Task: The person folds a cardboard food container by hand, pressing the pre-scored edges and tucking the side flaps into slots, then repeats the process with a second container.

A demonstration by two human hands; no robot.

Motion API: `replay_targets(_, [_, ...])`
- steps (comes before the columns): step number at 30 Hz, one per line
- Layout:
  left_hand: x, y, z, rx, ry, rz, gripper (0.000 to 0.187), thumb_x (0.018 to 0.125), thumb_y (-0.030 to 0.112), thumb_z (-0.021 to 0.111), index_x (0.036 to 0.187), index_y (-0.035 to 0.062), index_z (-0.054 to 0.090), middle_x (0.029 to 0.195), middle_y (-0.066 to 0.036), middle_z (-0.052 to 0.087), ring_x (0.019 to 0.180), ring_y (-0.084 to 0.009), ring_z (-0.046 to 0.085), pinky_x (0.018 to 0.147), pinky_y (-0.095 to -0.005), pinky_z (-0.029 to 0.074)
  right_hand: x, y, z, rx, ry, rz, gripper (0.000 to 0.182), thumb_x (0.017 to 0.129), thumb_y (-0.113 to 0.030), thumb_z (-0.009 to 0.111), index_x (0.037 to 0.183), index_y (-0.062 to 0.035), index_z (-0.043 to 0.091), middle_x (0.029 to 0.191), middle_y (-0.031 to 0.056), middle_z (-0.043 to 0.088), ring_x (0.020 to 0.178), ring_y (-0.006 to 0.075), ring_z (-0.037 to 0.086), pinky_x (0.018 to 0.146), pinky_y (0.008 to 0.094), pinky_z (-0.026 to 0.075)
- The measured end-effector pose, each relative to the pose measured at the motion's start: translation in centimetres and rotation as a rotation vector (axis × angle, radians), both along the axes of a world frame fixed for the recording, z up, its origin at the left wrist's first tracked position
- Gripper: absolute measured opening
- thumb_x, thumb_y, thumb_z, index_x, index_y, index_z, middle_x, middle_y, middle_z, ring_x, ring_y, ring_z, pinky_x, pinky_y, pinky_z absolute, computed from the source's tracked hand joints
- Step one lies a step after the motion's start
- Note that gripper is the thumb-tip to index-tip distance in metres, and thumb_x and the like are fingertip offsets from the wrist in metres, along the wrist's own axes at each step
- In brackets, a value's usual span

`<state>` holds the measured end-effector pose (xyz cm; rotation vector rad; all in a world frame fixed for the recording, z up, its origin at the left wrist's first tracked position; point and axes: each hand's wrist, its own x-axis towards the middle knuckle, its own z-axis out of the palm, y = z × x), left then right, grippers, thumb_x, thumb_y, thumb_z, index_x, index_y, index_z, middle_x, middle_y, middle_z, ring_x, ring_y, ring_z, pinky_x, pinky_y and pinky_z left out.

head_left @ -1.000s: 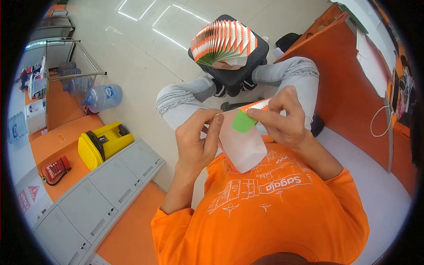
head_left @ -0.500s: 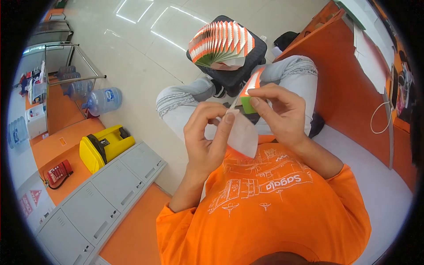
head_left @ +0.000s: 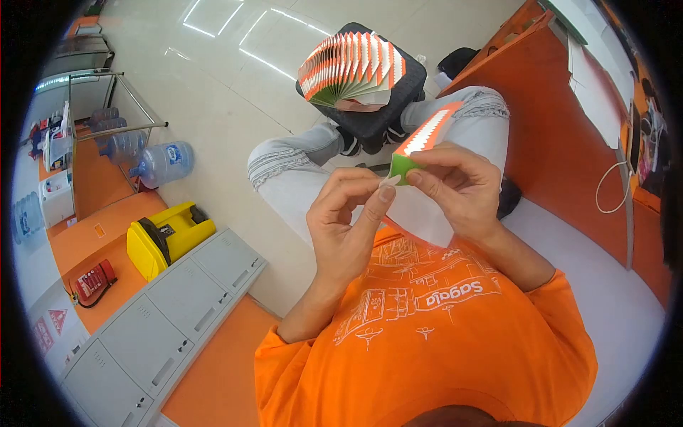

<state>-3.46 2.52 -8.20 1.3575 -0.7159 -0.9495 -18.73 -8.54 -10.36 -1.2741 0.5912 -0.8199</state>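
My left hand, thumb and finger closed, pinches the folded paper piece above my lap; my right hand pinches its green end. My hands have drawn together, bringing both grips to that end, though the fold itself is hard to make out. The long orange-and-white strip slants away rightward, towards my knee. Beyond, fanned papers rest on a black stool.

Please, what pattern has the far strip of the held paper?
The far strip is orange with a white zigzag band; the head view shows it best.
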Motion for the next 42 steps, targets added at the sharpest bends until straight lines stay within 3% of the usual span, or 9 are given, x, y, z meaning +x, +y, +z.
replay_targets(3, [-0.1, -0.2, 0.0, 0.003, -0.034, -0.010, 0.013, 0.092, 0.001, 0.075, 0.104, -0.0039, 0.073, 0.106, -0.010, 0.065, 0.090, -0.0128, 0.065, 0.079, -0.0249, 0.054, 0.2, 0.8, 0.5, 0.170, -0.029, -0.085, 0.025, 0.089, 0.007, 0.074, 0.112, 0.0058, 0.065, 0.108, 0.0134, 0.071, 0.094, 0.0158, 0.072, 0.085, 0.0264, 0.059])
replay_targets(9, [-0.6, -0.2, -0.1, -0.019, -0.131, 0.036, 0.013, 0.088, -0.001, 0.078, 0.100, -0.0022, 0.074, 0.101, -0.011, 0.067, 0.088, -0.0155, 0.065, 0.075, -0.0267, 0.052, -0.8, 0.4, 0.4, 0.086, -0.026, -0.005, 0.028, 0.089, 0.008, 0.075, 0.114, 0.0046, 0.061, 0.105, 0.0116, 0.070, 0.097, 0.0160, 0.072, 0.086, 0.0261, 0.059])
replay_targets(14, [-1.1, -0.9, -0.3, -0.152, -0.428, 0.086, 0.017, 0.082, -0.003, 0.081, 0.097, -0.0013, 0.073, 0.097, -0.013, 0.068, 0.087, -0.0194, 0.066, 0.073, -0.0297, 0.051, -0.6, 0.3, 0.3, 0.117, -0.154, 0.032, 0.030, 0.090, 0.009, 0.072, 0.116, 0.0049, 0.058, 0.109, 0.0121, 0.067, 0.103, 0.0170, 0.070, 0.090, 0.0281, 0.059])
replay_targets(18, [-1.0, -0.8, -0.1, -0.152, -0.397, 0.070, 0.017, 0.082, -0.003, 0.080, 0.097, -0.0016, 0.072, 0.096, -0.013, 0.068, 0.086, -0.0201, 0.066, 0.074, -0.0301, 0.051, -0.8, 0.1, 0.0, 0.114, -0.209, 0.078, 0.030, 0.091, 0.010, 0.070, 0.117, 0.0057, 0.056, 0.114, 0.0134, 0.065, 0.106, 0.0188, 0.069, 0.092, 0.0302, 0.059])
replay_targets(20, [-0.9, -0.5, 0.5, -0.094, -0.282, 0.002, 0.010, 0.090, -0.005, 0.074, 0.099, -0.0030, 0.071, 0.103, -0.010, 0.064, 0.094, -0.0153, 0.061, 0.084, -0.0270, 0.049, -1.0, -0.1, 0.3, 0.115, -0.204, 0.096, 0.030, 0.091, 0.010, 0.070, 0.117, 0.0057, 0.056, 0.114, 0.0134, 0.065, 0.107, 0.0192, 0.069, 0.092, 0.0305, 0.060])
replay_targets(28, [-0.9, -0.5, 1.2, -0.055, -0.229, 0.025, 0.012, 0.087, -0.001, 0.078, 0.097, -0.0013, 0.072, 0.099, -0.010, 0.065, 0.091, -0.0172, 0.063, 0.079, -0.0279, 0.049, -1.3, -0.8, 0.9, 0.021, -0.178, 0.192, 0.030, 0.091, 0.008, 0.070, 0.118, 0.0055, 0.057, 0.117, 0.0145, 0.064, 0.107, 0.0194, 0.069, 0.093, 0.0317, 0.060])
replay_targets(36, [-2.0, -0.8, 0.8, -0.033, -0.226, 0.090, 0.011, 0.087, 0.000, 0.079, 0.095, -0.0019, 0.070, 0.099, -0.011, 0.065, 0.090, -0.0165, 0.063, 0.079, -0.0277, 0.049, -0.6, 0.0, 0.1, -0.085, -0.211, 0.133, 0.028, 0.093, 0.008, 0.068, 0.116, -0.0001, 0.054, 0.112, 0.0085, 0.061, 0.106, 0.0132, 0.064, 0.093, 0.0277, 0.054])
replay_targets(42, [-2.2, -0.8, 0.8, -0.064, -0.273, 0.128, 0.012, 0.087, -0.001, 0.079, 0.094, -0.0020, 0.070, 0.098, -0.011, 0.065, 0.089, -0.0161, 0.063, 0.077, -0.0274, 0.050, -0.5, 0.3, -0.2, -0.094, -0.254, 0.080, 0.031, 0.090, 0.009, 0.071, 0.114, 0.0000, 0.054, 0.112, 0.0098, 0.061, 0.106, 0.0138, 0.065, 0.092, 0.0283, 0.056])
